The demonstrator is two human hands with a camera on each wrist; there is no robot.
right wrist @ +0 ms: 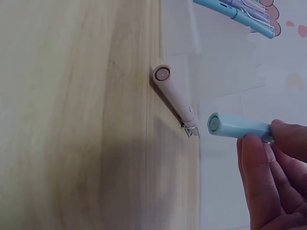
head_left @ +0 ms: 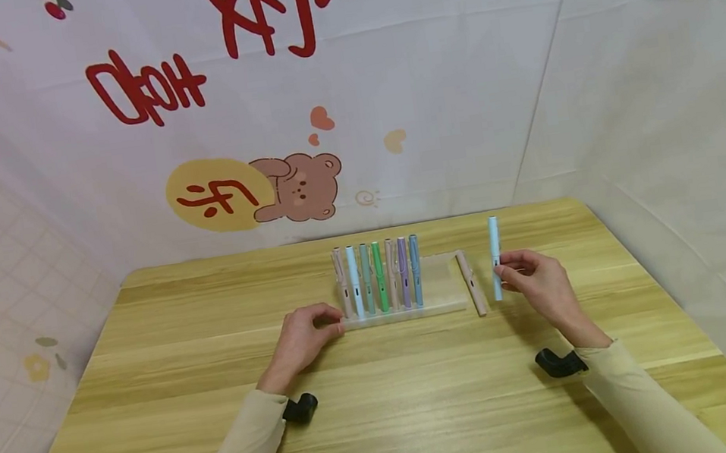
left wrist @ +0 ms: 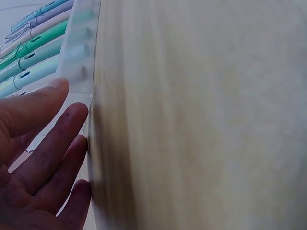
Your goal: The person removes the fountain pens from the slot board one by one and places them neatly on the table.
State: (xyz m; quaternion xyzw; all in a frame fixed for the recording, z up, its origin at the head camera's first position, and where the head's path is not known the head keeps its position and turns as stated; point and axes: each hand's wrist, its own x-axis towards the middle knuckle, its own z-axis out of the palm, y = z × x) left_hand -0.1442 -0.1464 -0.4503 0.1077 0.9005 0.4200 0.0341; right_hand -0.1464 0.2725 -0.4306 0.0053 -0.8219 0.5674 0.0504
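My right hand [head_left: 539, 284] pinches a light blue pen [head_left: 494, 240] by its lower part between thumb and fingers. The pen is upright in the head view, its end pointing past the thumb in the right wrist view. My left hand [head_left: 305, 337] grips the left end of a clear pen stand [head_left: 443, 308], thumb and forefinger at its corner. In the stand, several pens stand side by side: pinkish, light blue, grey-green, green [head_left: 380, 278], purple [head_left: 404, 274] and blue [head_left: 416, 269]. A pinkish pen [head_left: 472, 285] lies at the stand's right end, left of the held pen.
The stand sits toward the back of a wooden table [head_left: 387, 407]. Behind the table hangs a white cloth [head_left: 437, 56] with red lettering and a bear print [head_left: 306, 188]. Black wrist mounts [head_left: 558, 363] are at both sleeves.
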